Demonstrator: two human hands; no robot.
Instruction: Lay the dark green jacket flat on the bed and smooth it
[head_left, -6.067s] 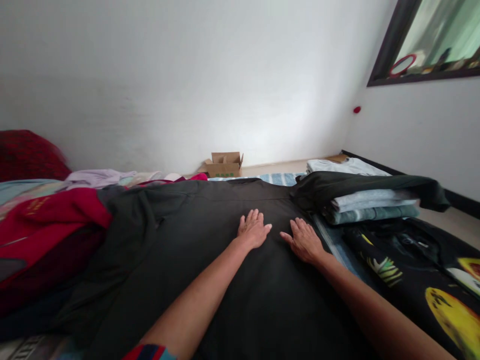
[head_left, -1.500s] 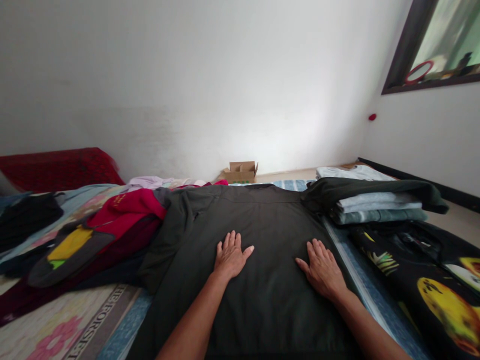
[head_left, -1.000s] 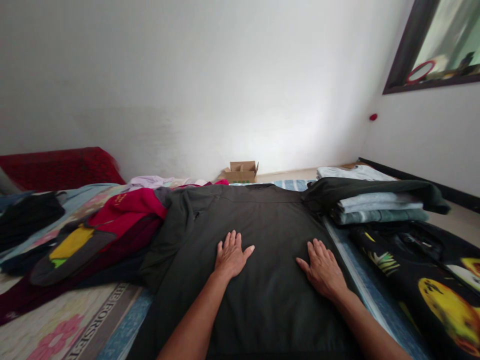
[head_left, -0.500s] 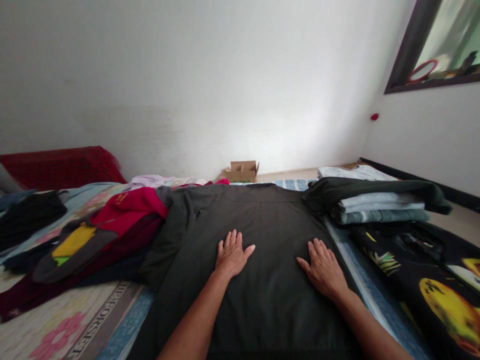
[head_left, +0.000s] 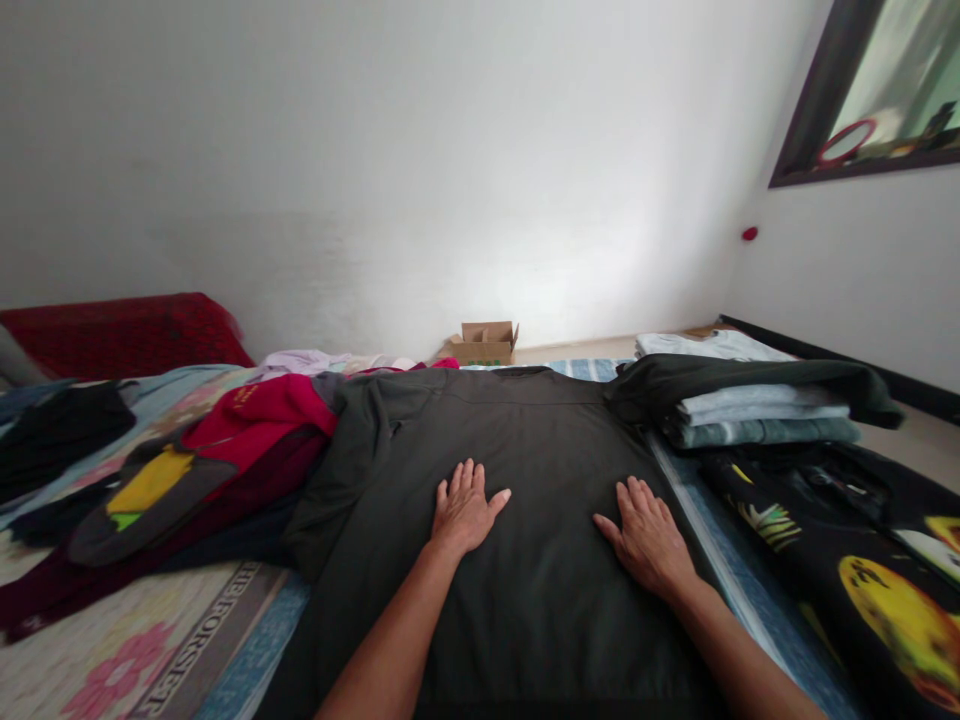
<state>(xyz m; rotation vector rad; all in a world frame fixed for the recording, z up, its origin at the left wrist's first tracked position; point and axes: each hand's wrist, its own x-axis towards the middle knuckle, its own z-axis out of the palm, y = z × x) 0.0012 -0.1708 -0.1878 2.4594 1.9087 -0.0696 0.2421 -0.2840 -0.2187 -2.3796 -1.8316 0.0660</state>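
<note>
A dark green-grey shirt [head_left: 540, 440] lies spread flat on the bed in front of me. My left hand [head_left: 463, 508] rests palm down on its middle, fingers apart. My right hand [head_left: 646, 540] lies flat on the shirt's right side, close to its edge. Neither hand grips any cloth. One sleeve of the shirt drapes over the folded stack [head_left: 757, 415] at the right. The other sleeve is bunched at the left, against a red garment [head_left: 255, 410].
A heap of unfolded clothes [head_left: 150, 490] covers the left of the patterned bedspread [head_left: 150, 640]. A black printed cloth with yellow shapes [head_left: 862, 560] lies at the right. A small cardboard box [head_left: 484, 343] stands by the white wall. A dark-framed window [head_left: 870, 90] is at upper right.
Six seconds ago both hands lay close together higher on the shirt; now they sit lower and wider apart. Over the last 1.5 seconds they have stayed still.
</note>
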